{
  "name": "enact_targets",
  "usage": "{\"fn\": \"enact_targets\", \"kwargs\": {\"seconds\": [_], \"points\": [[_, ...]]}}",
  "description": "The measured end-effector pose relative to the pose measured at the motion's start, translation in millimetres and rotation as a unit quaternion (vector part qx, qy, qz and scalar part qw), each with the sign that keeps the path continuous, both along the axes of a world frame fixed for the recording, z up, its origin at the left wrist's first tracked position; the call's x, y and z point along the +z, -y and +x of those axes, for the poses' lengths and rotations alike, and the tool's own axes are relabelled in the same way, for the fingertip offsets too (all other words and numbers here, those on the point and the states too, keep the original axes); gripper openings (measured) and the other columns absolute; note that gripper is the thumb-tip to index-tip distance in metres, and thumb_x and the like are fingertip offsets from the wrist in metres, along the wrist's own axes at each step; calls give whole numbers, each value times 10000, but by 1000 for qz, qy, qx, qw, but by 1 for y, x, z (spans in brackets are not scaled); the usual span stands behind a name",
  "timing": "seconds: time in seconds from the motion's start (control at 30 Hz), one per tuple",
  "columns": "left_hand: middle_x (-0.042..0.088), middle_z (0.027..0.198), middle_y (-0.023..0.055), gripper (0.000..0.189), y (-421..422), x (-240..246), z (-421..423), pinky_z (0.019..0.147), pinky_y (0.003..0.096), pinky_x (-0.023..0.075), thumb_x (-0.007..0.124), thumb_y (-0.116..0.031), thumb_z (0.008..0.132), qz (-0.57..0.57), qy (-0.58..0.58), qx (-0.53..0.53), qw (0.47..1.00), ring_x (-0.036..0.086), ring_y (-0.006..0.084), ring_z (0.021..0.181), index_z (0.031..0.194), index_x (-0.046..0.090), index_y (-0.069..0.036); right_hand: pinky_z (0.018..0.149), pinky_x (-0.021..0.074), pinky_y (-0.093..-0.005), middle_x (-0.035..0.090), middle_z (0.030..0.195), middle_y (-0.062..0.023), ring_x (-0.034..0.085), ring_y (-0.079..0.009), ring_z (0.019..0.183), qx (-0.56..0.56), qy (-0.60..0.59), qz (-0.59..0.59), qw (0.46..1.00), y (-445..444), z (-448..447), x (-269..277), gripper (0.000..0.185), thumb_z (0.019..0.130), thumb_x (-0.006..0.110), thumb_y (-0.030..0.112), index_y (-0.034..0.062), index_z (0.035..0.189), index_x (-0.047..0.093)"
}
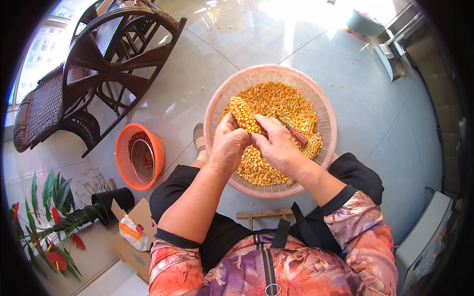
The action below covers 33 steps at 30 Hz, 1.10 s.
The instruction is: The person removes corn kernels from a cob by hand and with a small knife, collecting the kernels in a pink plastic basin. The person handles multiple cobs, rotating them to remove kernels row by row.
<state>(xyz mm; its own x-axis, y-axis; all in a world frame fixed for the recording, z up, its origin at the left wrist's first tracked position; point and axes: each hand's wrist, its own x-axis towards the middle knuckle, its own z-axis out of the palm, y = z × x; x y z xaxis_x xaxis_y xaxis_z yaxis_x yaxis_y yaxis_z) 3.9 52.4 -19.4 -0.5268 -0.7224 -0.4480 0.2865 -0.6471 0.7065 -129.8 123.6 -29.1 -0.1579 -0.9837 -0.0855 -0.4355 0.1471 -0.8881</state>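
Note:
Over a round pink plastic basket (330, 111), an ear of corn (245, 114) is held between both hands, its rows of yellow kernels mostly intact. My left hand (229, 138) grips its near left side, the thumb pressed by the lower end. On the right of the same end, my right hand (276, 142) has its thumb and fingers around the ear. Loose corn kernels (266, 175) cover the basket's bottom. Beside my right hand, a screwdriver-like tool with a red and black handle (297, 136) lies on the kernels. More ears of corn (313, 145) rest at the basket's right side.
An orange plastic basket (161, 148) with a round sieve and reddish contents stands left. Farther up are a dark rattan rocking chair (111, 68) and, lower left, a red-flowered potted plant (57, 222) and a cardboard box (127, 255). Stray kernels dot the tile floor (370, 122).

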Motion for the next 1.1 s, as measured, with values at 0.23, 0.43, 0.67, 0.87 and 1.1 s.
{"fn": "enact_targets", "kwargs": {"seconds": [0.23, 0.43, 0.67, 0.87, 1.1], "points": [[602, 1266, 133, 570, 1, 4, 3, 895, 399, 554, 465, 118, 797, 5, -8, -1, 1000, 643, 238, 1084, 1352, 480, -10, 603, 523, -240, 557, 1129, -106, 620, -117, 794, 16, 116, 40, 992, 1, -8, -6, 465, 958, 583, 14, -47, 1402, 458], [569, 1279, 104, 566, 3, 6, 1, 945, 382, 549, 475, 112, 793, 5, 3, -27, 1000, 614, 233, 1152, 1343, 458, -22, 721, 534, -295, 572, 1154, -154, 638, -197, 873, 19, 61, 23, 998, -1, -9, 4, 455, 937, 606, 26, -69, 1366, 487], [593, 1281, 138, 602, -11, -11, -5, 959, 382, 537, 461, 149, 766, -67, 35, 31, 997, 626, 258, 1152, 1350, 476, 7, 957, 476, -369, 581, 1183, -228, 596, -345, 1088, 18, -7, 0, 1000, -4, -3, 10, 463, 914, 633, 64, -77, 1338, 513], [592, 1252, 115, 601, 4, 3, 2, 959, 373, 532, 489, 135, 767, 11, 4, -29, 999, 625, 229, 1125, 1350, 468, -10, 669, 532, -280, 600, 1102, -139, 636, -152, 823, 6, 87, 43, 995, 0, -12, -3, 474, 946, 597, 29, -57, 1394, 469], [582, 1250, 105, 585, 2, 7, 5, 923, 389, 556, 497, 123, 782, 24, -5, -21, 999, 626, 233, 1114, 1349, 461, -19, 653, 530, -263, 647, 1034, -123, 622, -116, 812, 26, 124, 72, 989, 0, -13, 6, 507, 953, 587, 22, -48, 1430, 433]]}}
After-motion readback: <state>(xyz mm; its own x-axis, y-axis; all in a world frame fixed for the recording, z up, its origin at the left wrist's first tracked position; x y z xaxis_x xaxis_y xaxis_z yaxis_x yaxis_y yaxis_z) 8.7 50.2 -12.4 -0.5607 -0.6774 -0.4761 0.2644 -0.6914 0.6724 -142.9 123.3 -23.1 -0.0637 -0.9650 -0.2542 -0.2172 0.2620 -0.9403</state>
